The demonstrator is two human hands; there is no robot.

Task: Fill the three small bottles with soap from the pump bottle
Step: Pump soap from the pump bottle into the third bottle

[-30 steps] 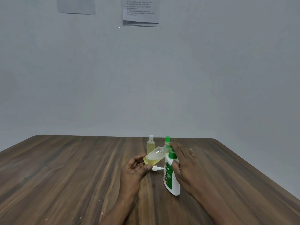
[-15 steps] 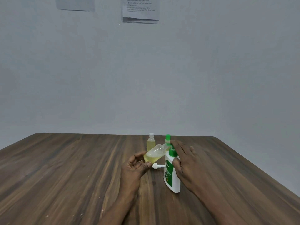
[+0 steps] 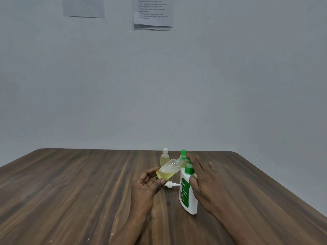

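Spill risk at the spout

We are pinching the tilted small bottle [image 3: 169, 169] by its base in our left hand [image 3: 146, 185], its neck meeting the spout of the pump bottle [image 3: 188, 198] standing on the table [image 3: 70, 191]. Our right hand [image 3: 203, 175] is pressing the pump with straight fingers, gripping nothing. A slipping neck could be sending soap [image 3: 164, 175] onto the wood.

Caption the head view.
Left hand holds tilted clear plastic bottle of yellow soap; right hand rests on white, green-topped pump bottle.
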